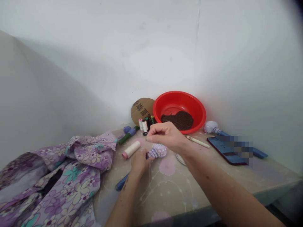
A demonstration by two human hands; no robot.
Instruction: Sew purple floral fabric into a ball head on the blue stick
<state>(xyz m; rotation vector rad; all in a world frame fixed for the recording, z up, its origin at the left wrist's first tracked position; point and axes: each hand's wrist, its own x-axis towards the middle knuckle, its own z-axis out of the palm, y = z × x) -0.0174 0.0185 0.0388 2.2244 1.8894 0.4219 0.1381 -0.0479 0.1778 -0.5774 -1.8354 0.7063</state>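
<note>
My left hand (140,163) is closing around the neck of a small lilac floral cloth bundle (157,151), which is sitting just in front of the red basin (180,93). A blue handle (121,183) is sticking out below my fist, and a pale thread (150,172) is hanging from it. My right hand (166,136) is pinching in the air above the bundle, thumb against curled fingers; I cannot tell whether it is holding a thread too fine to see.

The bundle is looking soft and light, so the firm place to hold it seems to be the gathered neck, not the squashy ball.

Dark granules (177,120) are lying inside the basin, and a cardboard disc (142,110) is leaning just beside its left. Thread spools (145,125) are standing in front of that disc, and a cream spool (131,149) is lying further forward. A white pen (197,142) is lying just in front of the basin, a phone (224,150) is lying off to its right, and a floral cloth (71,176) is heaped well to its left.
</note>
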